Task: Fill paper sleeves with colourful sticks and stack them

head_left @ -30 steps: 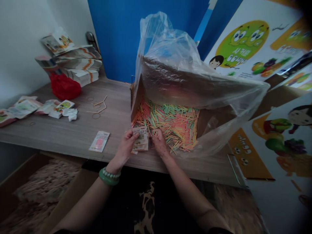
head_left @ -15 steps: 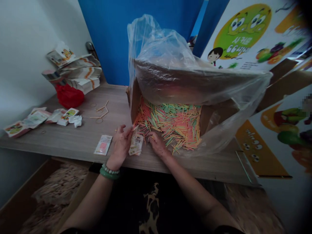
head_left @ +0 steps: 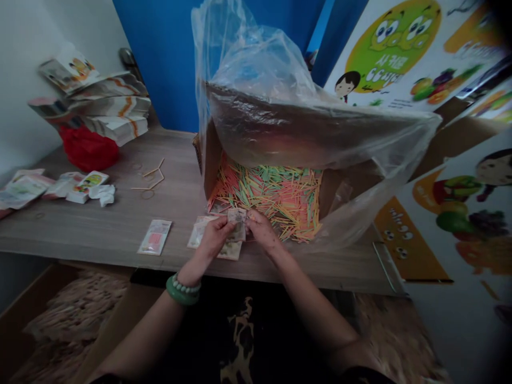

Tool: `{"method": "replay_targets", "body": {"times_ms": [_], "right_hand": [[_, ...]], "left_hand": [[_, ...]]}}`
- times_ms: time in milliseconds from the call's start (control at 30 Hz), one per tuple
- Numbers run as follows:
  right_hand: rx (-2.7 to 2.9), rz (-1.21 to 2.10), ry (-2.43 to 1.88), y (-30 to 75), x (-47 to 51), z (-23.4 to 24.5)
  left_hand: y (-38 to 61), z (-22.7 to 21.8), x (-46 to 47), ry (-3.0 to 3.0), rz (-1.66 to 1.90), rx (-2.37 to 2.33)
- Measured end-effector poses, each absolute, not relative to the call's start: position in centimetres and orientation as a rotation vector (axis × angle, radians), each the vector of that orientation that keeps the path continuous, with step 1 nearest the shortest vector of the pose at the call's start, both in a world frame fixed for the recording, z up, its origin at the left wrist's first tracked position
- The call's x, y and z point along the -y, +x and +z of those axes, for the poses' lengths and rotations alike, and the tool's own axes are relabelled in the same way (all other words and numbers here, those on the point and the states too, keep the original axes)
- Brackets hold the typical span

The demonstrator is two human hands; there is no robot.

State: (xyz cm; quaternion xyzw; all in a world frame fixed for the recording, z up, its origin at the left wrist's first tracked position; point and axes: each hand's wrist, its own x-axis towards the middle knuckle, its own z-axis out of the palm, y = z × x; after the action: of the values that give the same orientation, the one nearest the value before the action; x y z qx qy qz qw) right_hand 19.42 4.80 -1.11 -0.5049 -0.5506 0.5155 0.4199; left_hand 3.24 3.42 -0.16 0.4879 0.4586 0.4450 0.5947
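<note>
My left hand (head_left: 216, 237), with a green bangle and a bead bracelet on its wrist, pinches the left edge of a small printed packet (head_left: 237, 225). At the packet's right edge, the fingers of my right hand (head_left: 262, 230) are closed on it; whether they also hold sticks I cannot make out. Below and left of the held packet, more printed packets (head_left: 231, 250) lie on the table. Just beyond my hands, a heap of thin pink, green and yellow sticks (head_left: 276, 194) spills from an open cardboard box (head_left: 213, 154) lined with clear plastic.
A clear packet with pink contents (head_left: 155, 238) lies to the left. Farther left are loose sticks (head_left: 154, 186), rubber bands, several small packs (head_left: 80, 196), a red bag (head_left: 90, 152) and stacked packaging (head_left: 116, 106). Large printed cartons (head_left: 452, 224) stand at the right.
Both hands have come together, now closed on a small packet. My left hand was spread beside the sticks before; my right was pinching at the heap's edge. The view has shifted slightly.
</note>
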Motion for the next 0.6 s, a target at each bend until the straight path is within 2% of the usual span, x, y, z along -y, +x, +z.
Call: {"method": "replay_targets", "body": {"times_ms": [333,600], "right_hand": [[1.371,1.320,-1.264,18.3,-4.5,-1.1],[1.236,1.350,-1.194,17.9,-4.3,-1.8]], "left_hand": [[1.3,0.2,-5.5,1.732,1.168,-1.357],[2.3,0.5,-4.6,1.427,0.996,-1.155]]}}
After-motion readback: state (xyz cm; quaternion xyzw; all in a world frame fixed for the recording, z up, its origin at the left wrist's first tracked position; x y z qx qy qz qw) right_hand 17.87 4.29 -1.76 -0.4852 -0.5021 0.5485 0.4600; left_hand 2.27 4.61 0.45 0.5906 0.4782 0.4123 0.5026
